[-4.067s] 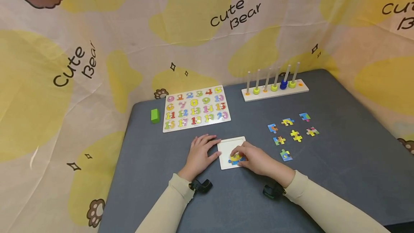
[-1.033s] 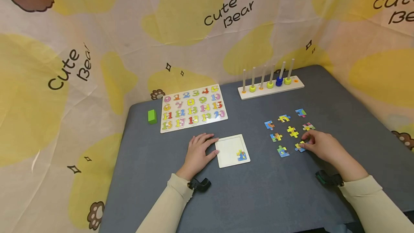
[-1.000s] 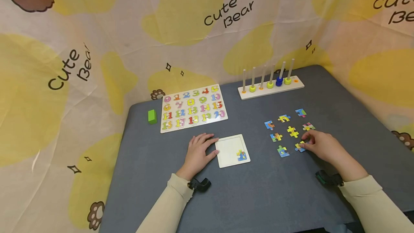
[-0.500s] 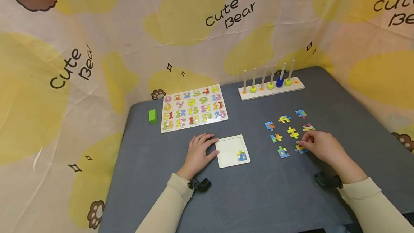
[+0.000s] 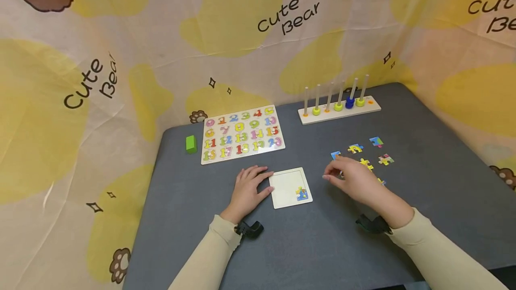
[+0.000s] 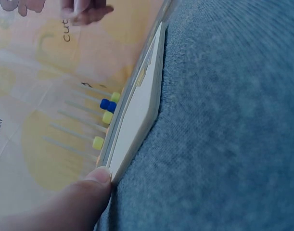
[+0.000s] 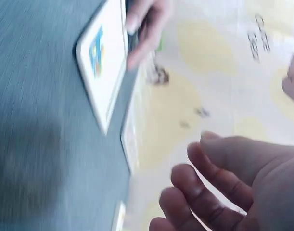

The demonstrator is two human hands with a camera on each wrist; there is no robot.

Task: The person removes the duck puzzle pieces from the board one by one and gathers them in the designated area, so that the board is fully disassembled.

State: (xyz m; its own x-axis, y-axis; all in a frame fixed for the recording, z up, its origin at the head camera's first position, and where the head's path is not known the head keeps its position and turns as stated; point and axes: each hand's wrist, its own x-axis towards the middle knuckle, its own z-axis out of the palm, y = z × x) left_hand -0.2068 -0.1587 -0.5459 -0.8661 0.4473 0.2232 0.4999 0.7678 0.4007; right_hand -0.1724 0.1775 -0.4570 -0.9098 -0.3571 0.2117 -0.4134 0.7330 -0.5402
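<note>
A shallow white puzzle tray (image 5: 284,191) lies in the middle of the grey table, a blue and yellow jigsaw portion (image 5: 301,194) in its near right corner. Flat beside it, my left hand (image 5: 247,194) touches the tray's left edge with thumb and a fingertip. My right hand (image 5: 356,180) hovers between the tray and the loose jigsaw pieces (image 5: 366,164). Its fingers (image 7: 189,180) are loosely bent in the right wrist view, with nothing visible between them. Under that hand some pieces are hidden; one piece (image 5: 381,181) peeks out beside the wrist.
A number board (image 5: 243,134) lies at the back left, with a green block (image 5: 191,144) beside it. At the back right stands a peg rack (image 5: 340,110) with upright rods and coloured beads. A printed cloth (image 5: 242,26) hangs behind the table.
My right hand has moved from the tray to the right-hand pieces, then back leftward off the blue and yellow piece it was touching, which stays on the table. My left hand stays at the tray.
</note>
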